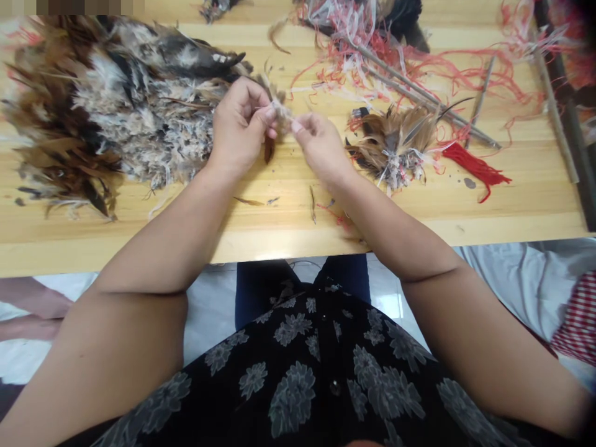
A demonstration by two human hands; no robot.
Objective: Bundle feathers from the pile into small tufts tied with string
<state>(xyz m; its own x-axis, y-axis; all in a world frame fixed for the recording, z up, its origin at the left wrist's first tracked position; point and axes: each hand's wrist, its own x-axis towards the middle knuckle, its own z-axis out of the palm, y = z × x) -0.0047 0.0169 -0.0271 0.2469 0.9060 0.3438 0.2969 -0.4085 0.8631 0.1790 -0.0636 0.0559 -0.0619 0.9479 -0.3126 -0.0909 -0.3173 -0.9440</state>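
Note:
My left hand and my right hand meet above the middle of a wooden table. Between their fingertips is a small fluffy feather tuft, with a dark brown feather hanging below it. Both hands are closed in a pinch on that tuft. A large heap of brown, grey and black feathers lies just left of my left hand. A tied bundle of tan feathers lies right of my right hand.
Red and white strings tangle across the far right of the table, with thin sticks lying through them. A red tassel lies near the bundle. Loose feathers dot the near edge. Striped red-white fabric is at lower right.

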